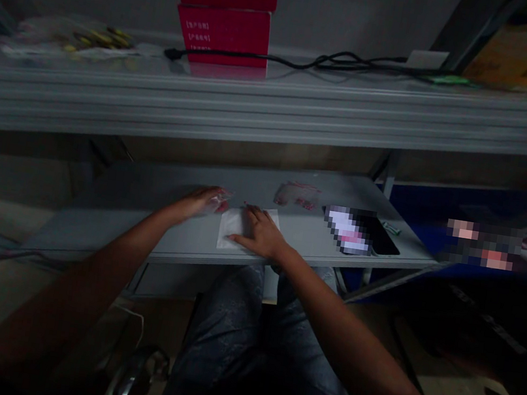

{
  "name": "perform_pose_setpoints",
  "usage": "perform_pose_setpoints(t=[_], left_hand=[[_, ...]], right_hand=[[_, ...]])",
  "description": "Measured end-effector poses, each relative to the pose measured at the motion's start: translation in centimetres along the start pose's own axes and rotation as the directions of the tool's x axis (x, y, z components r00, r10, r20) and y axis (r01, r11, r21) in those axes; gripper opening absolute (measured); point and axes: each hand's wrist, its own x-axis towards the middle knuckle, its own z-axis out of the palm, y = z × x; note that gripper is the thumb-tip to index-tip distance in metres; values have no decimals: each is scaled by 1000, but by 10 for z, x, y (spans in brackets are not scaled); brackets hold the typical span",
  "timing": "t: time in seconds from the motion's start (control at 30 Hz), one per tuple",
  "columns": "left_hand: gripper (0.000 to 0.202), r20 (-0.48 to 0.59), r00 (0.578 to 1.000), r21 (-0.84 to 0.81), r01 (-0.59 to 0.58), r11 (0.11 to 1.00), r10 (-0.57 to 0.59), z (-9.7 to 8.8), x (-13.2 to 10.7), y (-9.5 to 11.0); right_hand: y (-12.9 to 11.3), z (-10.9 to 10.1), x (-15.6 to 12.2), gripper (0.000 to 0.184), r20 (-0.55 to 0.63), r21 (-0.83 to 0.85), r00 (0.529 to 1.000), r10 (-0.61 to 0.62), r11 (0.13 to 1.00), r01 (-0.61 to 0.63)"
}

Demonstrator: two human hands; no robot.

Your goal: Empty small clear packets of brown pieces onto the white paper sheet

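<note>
On the grey table, a white sheet lies near the front edge. My right hand rests flat on it with the fingers spread. To the left of the sheet, my left hand has its fingers closed on a small clear plastic bag with something reddish in it. A tiny red bit shows at the sheet's far edge, too small to name. Behind and right of my right hand lie clear bags with red edges, their contents hard to make out.
A phone with a lit screen and a black phone-like slab lie at the table's right. Above runs a grey shelf with red boxes, a black cable and a yellow-filled bag. Another person sits at right.
</note>
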Motion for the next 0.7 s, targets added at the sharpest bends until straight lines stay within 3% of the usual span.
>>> perform_pose_setpoints(t=[0.1, 0.2, 0.3, 0.4, 0.5, 0.57, 0.7], left_hand=[[54, 34, 998, -213, 62, 975, -56, 4, -3, 1], [45, 86, 990, -475, 138, 869, -110, 7, -7, 5], [42, 115, 983, -540, 185, 821, -146, 9, -11, 10], [45, 108, 981, -539, 195, 819, -162, 9, -12, 11], [49, 54, 988, -470, 152, 870, -144, 9, -12, 8], [53, -38, 990, -358, 114, 927, -137, 8, -15, 5], [50, -251, 968, 88, -2, 996, 24, 6, -34, -1]], right_hand=[[9, -13, 28, 57, -50, -15, 992, 113, 993, -113], [18, -23, 67, 38, -8, -82, 979, 205, 975, -205], [23, -23, 97, 28, 134, -108, 966, 223, 972, -209], [23, -16, 109, 25, 216, -116, 950, 226, 972, -205], [21, -15, 110, 25, 249, -111, 943, 220, 974, -198], [20, -19, 107, 23, 257, -103, 941, 219, 975, -199], [22, -31, 92, 24, 258, -75, 942, 214, 977, -201]])
